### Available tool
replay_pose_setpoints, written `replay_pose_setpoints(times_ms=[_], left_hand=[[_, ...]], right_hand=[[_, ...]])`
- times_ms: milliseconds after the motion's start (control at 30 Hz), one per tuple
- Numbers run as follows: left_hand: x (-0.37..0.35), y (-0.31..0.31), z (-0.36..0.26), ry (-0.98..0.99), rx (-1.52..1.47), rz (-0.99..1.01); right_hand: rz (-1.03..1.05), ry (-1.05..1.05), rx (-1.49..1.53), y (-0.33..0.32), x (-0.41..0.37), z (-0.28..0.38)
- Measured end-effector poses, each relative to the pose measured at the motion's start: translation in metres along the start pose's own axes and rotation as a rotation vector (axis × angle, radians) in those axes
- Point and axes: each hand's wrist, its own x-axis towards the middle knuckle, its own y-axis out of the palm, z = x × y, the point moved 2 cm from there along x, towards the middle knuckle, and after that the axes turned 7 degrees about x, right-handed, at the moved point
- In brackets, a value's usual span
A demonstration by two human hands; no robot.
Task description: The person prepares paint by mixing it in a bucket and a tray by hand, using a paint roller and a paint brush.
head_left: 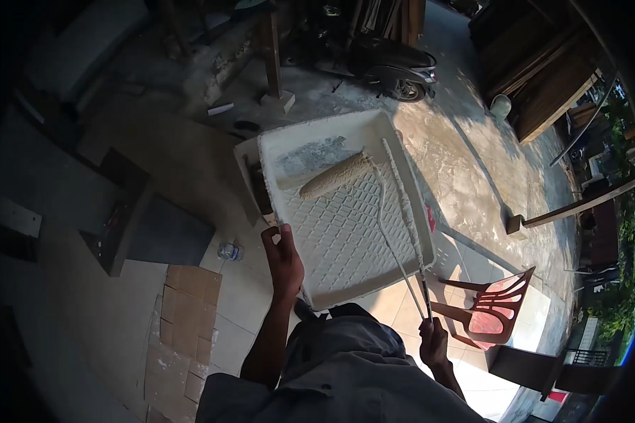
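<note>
A white paint tray (346, 243) with a diamond-patterned ramp is held up before my body. My left hand (283, 262) grips its left edge near the lower corner, fingers closed. A paint-coated roller (336, 175) rests across the tray's upper part, over the ramp near a grey, wet-looking patch. Its thin wire frame (388, 236) runs down the tray's right side and past the lower edge. My right hand (433, 340) is closed around the lower end of the roller's handle, beyond the tray's lower right corner.
A red-brown chair (490, 314) stands at the right. Cardboard sheets (189, 303) and a clear plastic container (229, 251) lie on the tiled floor at left, near a dark block (169, 229). A motorbike (398, 67), a white bucket (501, 106) and leaning boards (557, 106) are farther off.
</note>
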Motion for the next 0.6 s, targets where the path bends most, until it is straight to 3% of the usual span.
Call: replay_pose_setpoints(times_ms=[100,267,333,367,467,600], left_hand=[[-0.009,-0.055,0.020,0.021,-0.072,-0.171],[-0.039,-0.139,0.078,-0.048,-0.191,-0.275],[-0.052,-0.162,0.111,-0.099,-0.250,-0.333],[-0.059,-0.172,0.121,-0.117,-0.238,-0.371],[-0.084,-0.197,0.151,-0.172,-0.229,-0.489],[-0.113,-0.213,0.189,-0.246,-0.294,-0.578]], right_hand=[[0.125,-0.145,0.003,0.026,0.008,0.029],[0.445,-0.265,-0.038,0.078,0.019,0.057],[0.513,-0.532,-0.107,0.102,0.023,0.066],[0.524,-0.554,-0.107,0.117,0.026,0.070],[0.665,-0.275,-0.072,0.144,0.029,0.096],[0.778,-0.351,-0.189,0.173,0.032,0.120]])
